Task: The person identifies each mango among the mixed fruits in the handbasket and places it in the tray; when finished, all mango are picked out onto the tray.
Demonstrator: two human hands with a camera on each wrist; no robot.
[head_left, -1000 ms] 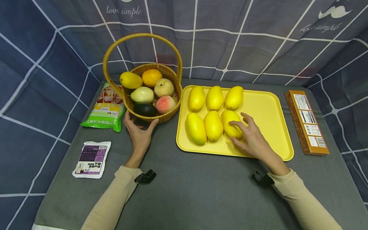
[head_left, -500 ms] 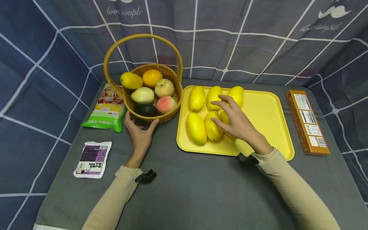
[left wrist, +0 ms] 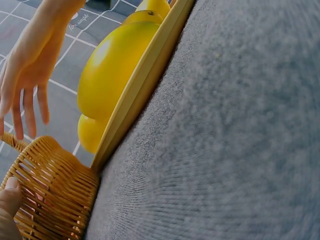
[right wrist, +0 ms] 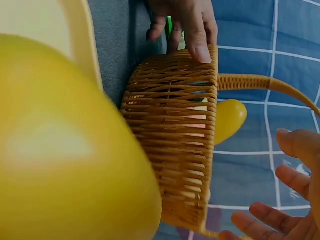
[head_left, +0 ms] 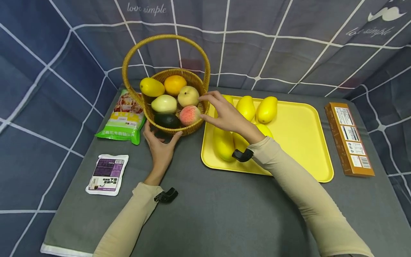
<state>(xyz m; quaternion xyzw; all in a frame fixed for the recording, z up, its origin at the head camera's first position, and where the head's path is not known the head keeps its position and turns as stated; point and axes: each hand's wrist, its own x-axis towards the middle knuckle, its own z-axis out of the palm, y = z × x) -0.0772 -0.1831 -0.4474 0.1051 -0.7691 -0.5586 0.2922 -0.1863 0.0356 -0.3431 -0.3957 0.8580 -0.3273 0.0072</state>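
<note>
In the head view my left hand [head_left: 162, 150] lies against the front of the wicker basket [head_left: 194, 129], thumb and fingers spread along its outer wall. Its thumb [left wrist: 11, 197] touches the weave in the left wrist view. My right hand [head_left: 226, 113] reaches over the basket's right rim, holding nothing, its fingers parted near a pale peach [head_left: 188, 96] and a pink peach [head_left: 189, 115]. Also inside are an orange [head_left: 175, 84], a yellow mango [head_left: 152, 87], a pale green fruit [head_left: 164, 104] and a dark avocado [head_left: 167, 120]. My right hand and forearm partly hide several mangoes [head_left: 267, 109].
The mangoes lie on a yellow tray [head_left: 298, 142] right of the basket. A brown box [head_left: 350, 139] stands at the far right. A green food bag [head_left: 123, 117] and a white-purple pouch [head_left: 107, 175] lie left. A checked curtain [head_left: 244, 53] hangs behind the table.
My right hand has moved left from the front-right mango, across the tray, to the basket's right rim. The left hand keeps its place at the basket. The head view has shifted slightly.
</note>
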